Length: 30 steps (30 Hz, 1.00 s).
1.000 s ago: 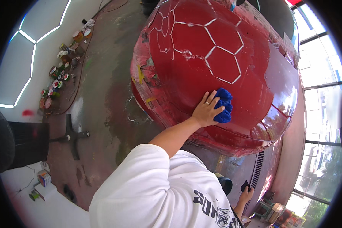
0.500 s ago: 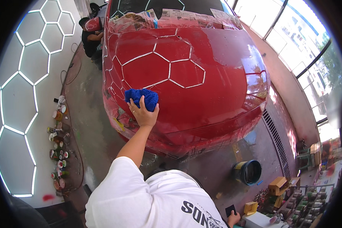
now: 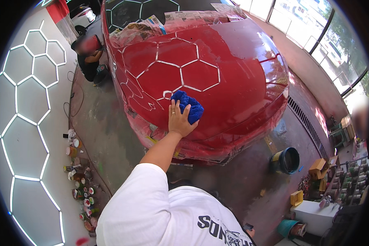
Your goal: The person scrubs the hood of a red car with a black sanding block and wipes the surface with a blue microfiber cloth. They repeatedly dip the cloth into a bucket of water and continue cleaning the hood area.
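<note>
Blue cloth (image 3: 191,107) lies under the left grip (image 3: 180,122).

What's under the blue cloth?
The blue cloth rests on the red hood, visible around it; the patch directly beneath, covered by cloth and left hand, can't be seen.

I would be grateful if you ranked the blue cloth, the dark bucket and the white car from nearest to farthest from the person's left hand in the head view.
1. Blue cloth: touching the left hand, on the red hood.
2. Dark bucket: on the floor, to the right.
3. White car: background, upper left.
</note>
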Motion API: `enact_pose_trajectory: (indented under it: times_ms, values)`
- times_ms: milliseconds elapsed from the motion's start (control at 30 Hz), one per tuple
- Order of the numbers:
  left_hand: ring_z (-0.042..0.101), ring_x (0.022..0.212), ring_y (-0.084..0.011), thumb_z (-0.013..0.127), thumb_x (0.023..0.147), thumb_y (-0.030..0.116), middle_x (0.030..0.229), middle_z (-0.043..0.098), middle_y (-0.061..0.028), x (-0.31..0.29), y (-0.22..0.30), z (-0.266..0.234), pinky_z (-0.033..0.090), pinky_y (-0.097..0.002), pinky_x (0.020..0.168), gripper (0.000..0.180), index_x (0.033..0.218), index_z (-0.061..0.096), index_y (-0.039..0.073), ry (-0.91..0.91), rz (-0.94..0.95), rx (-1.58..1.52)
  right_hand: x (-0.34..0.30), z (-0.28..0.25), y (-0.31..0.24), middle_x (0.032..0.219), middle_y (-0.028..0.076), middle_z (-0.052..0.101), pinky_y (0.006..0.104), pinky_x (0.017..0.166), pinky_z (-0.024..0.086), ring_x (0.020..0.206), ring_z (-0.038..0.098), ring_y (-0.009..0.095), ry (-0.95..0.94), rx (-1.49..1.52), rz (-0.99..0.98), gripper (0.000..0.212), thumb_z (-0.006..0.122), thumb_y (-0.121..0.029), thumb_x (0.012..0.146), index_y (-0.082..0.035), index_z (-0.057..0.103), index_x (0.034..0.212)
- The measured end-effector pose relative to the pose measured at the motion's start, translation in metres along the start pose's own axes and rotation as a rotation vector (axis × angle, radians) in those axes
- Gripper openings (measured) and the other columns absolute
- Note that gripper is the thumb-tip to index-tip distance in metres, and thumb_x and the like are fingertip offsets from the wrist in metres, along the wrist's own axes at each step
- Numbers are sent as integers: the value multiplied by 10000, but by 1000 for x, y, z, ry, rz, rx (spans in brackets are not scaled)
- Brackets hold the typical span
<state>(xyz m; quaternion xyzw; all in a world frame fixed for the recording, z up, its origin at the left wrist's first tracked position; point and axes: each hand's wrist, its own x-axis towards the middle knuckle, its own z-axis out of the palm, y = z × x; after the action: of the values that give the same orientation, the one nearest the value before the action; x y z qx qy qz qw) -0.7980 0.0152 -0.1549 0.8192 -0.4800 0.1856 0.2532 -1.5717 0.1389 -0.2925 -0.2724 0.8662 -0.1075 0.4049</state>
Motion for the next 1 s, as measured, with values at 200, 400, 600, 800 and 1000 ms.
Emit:
enact_pose_trajectory:
  times_ms: [200,400,600,800,1000]
  values:
    - [449,1549,-565,915,793,560,1519,563,-327,13,-51,-27,295,-683,1339,837,1489,638,188,-58,183,-163,-43,112,-54,1156,132,776,445,787,647,923,776,272,61,159,-275,383,749,-70,982,-34,611,1337]
    - [524,1512,-502,925,778,543,1480,616,-296,52,-144,-42,290,-627,1361,789,1441,691,184,-95,289,-351,-90,219,-73,1117,91,743,434,678,627,869,755,228,146,456,-413,244,708,-89,1080,-58,610,1301]
    - [488,1555,-488,957,728,537,1548,591,-259,77,-234,-67,300,-645,1349,785,1400,725,204,-169,328,-382,-264,290,-167,1046,65,711,357,567,528,787,694,194,-57,549,-386,375,722,-25,952,-70,615,1309]
    - [530,1551,-441,944,754,480,1608,606,-196,81,-247,-68,344,-609,1340,643,1307,763,207,33,510,-474,-318,271,-189,1081,85,713,319,554,519,757,671,204,387,604,-292,438,779,-31,964,-101,612,1363]
    - [641,1385,-386,917,737,350,1414,677,-155,119,-310,-55,454,-589,1265,514,1184,749,158,11,840,-582,-309,319,-255,1136,49,704,308,649,529,918,679,196,164,987,-207,376,780,-325,1062,-164,649,1375]
